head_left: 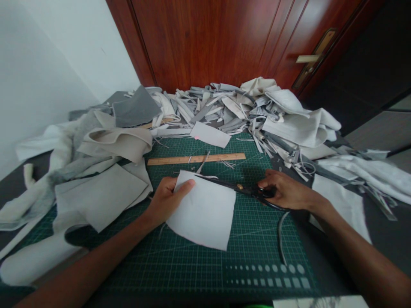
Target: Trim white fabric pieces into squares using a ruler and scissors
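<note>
My left hand (171, 196) pinches the upper left corner of a white piece of fabric (205, 214), thumb on top. In my right hand (279, 190) are black scissors (239, 187), fingers wrapped in the handles. Their blades point left and run along the fabric's top edge. A thin cut strip hangs off by the blade tips. Beneath the fabric lies a green cutting mat (257, 239) with a grid. Just beyond the blades a wooden ruler (221, 157) rests across the mat.
Another white fabric piece (210, 134) lies behind the ruler. Scraps (205, 107) are heaped along the back, by a wooden door (208, 42). Folded grey fabric (102, 192) covers the left side; more cloth (298, 124) is piled at right. A grey strip (281, 239) curls on the mat.
</note>
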Demonstrator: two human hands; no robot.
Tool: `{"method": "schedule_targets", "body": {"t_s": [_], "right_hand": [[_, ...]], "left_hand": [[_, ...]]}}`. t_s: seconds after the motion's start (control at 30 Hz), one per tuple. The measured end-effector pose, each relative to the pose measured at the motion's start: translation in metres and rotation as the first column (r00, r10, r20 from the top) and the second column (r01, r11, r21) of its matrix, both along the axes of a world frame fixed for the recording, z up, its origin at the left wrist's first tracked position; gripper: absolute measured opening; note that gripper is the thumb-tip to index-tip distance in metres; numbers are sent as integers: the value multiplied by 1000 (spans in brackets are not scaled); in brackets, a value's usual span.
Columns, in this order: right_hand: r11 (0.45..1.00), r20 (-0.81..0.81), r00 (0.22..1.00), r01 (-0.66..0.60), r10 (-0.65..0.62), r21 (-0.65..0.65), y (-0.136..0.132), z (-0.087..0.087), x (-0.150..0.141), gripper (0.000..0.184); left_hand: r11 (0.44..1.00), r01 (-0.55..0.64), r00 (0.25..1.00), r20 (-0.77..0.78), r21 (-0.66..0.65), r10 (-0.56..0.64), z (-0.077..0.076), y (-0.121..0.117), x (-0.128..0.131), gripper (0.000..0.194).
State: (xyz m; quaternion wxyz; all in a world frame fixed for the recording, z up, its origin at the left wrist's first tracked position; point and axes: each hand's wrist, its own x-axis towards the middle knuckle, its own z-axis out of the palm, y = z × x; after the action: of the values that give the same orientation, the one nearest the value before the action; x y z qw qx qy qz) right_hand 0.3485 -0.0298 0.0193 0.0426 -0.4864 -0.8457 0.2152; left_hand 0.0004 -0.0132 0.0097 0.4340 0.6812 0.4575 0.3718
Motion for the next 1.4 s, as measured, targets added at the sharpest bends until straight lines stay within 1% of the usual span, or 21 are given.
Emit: {"method": "schedule_targets", "body": {"t_s": [0.1, 0.2, 0.3, 0.6, 0.7, 0.8, 0.9, 1.03, 1.27, 1.4], "right_hand": [[1000, -4, 1000, -24, 24, 3, -2, 3, -4, 11], [999, -19, 999, -43, 43, 4, -4, 5, -8, 9], [999, -20, 999, -51, 51, -1, -5, 6, -12, 9], [998, -1, 998, -60, 60, 0, -8, 8, -21, 8], [998, -9, 998, -65, 65, -1, -9, 10, -21, 8], [996, -6, 996, -85, 85, -1, -9, 10, -20, 6], [996, 3, 996, -93, 93, 13, -9, 9, -20, 5], [996, 2, 997, -83, 83, 11, -9, 10, -25, 4], [997, -11, 996, -83, 83, 3, -9, 12, -30, 7], [997, -15, 997, -71, 72, 21, -10, 9, -30, 9]], "left_hand": [[997, 75, 997, 17, 12, -75, 0, 0, 1, 45], [990, 142, 990, -16, 14, -141, 0, -1, 3, 40], [989, 148, 988, -52, 1, -148, 0, -3, 4, 38], [980, 196, 976, -96, -20, -197, -4, -7, 9, 40], [984, 177, 981, -80, 22, -175, -6, -7, 9, 40], [985, 154, 988, -34, 72, -152, -6, -6, 7, 35], [984, 156, 987, 8, 88, -158, -6, -4, 4, 31], [982, 156, 987, 6, 106, -158, -5, -4, 5, 31], [987, 137, 989, -59, 81, -133, -5, -5, 8, 35], [987, 151, 988, -52, 59, -148, -5, -5, 9, 36]]}}
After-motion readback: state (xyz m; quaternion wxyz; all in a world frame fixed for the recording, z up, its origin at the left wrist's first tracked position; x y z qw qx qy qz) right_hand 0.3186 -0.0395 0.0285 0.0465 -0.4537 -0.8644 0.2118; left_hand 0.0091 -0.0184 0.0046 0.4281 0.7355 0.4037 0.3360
